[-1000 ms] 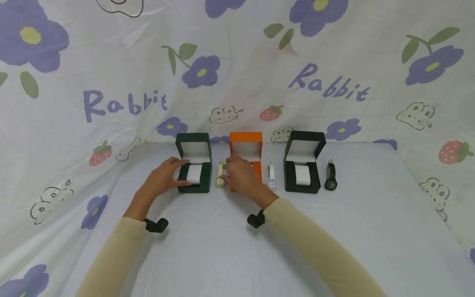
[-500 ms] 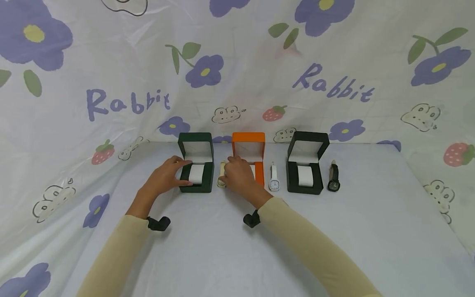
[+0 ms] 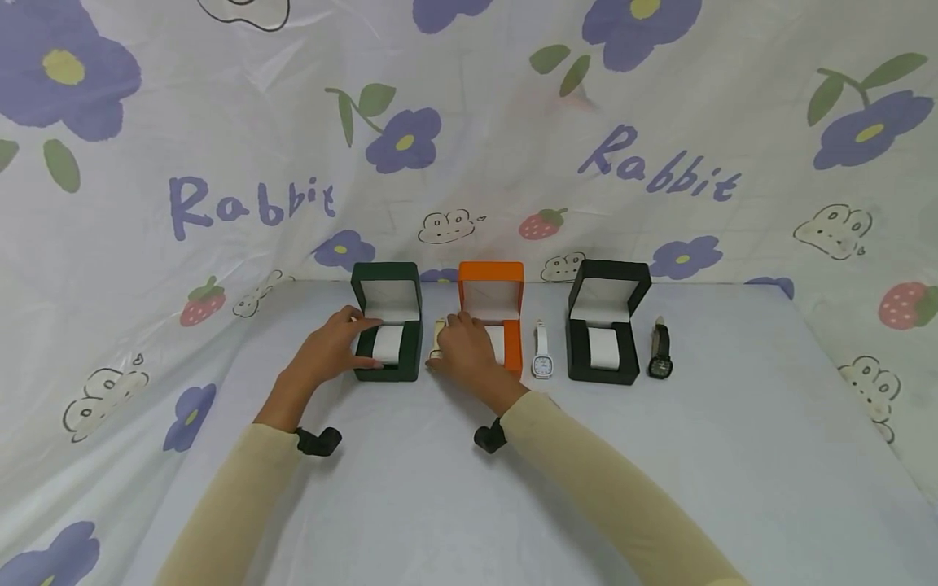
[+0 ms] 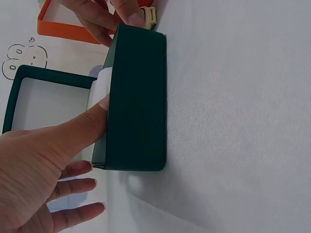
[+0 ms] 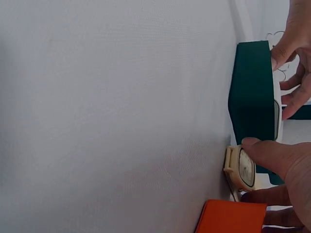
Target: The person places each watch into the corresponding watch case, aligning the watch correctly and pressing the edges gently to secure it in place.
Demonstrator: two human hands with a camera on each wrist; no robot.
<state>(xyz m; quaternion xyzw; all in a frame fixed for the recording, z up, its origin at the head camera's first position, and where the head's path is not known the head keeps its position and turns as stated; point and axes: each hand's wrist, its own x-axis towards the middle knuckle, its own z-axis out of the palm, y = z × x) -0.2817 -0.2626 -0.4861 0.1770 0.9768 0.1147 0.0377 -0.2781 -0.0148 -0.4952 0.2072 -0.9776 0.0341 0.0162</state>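
Observation:
An open green watch box (image 3: 388, 373) stands at left of the row, a white cushion (image 3: 388, 343) inside it. My left hand (image 3: 335, 346) pinches this cushion: the thumb (image 4: 90, 124) is at its near end and the index finger reaches its far end, while the other fingers spread outside the box. Right of that box lies a gold-coloured watch (image 5: 246, 167). Over it is my right hand (image 3: 469, 352), with the thumb (image 5: 265, 153) against the edge of the case and the fingers on the strap side. The hand partly hides the watch and the open orange box (image 3: 491, 270).
A white-strapped watch (image 3: 542, 362) lies between the orange box and an open black box (image 3: 602, 376) with a white cushion. Farther right is a black watch (image 3: 660, 358). A printed cloth (image 3: 469, 179) hangs behind the white table (image 3: 410, 488).
My right hand has shifted slightly left and nearer, and its thumb has moved down to the near end of the gold-coloured watch. The left hand stays at the green box.

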